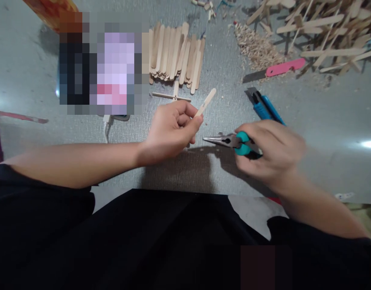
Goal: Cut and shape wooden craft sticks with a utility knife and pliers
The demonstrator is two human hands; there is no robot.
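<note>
Head view: left hand (pixel 170 131) pinches stick (pixel 206 102); right hand (pixel 271 155) grips pliers (pixel 230 141) just beside.

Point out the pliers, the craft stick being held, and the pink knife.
pliers (pixel 226 141), head view, on the metal pivot.
craft stick (pixel 207 101), head view, middle of its free shaft.
pink knife (pixel 283 67), head view, on the pink handle.

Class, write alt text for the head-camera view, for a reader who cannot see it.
A person's left hand pinches a flat wooden stick while the right hand grips teal-handled pliers pointed toward it, over a grey surface. Beyond lie a row of sticks, a blue utility knife, a pink-handled blade and wood shavings.
</note>
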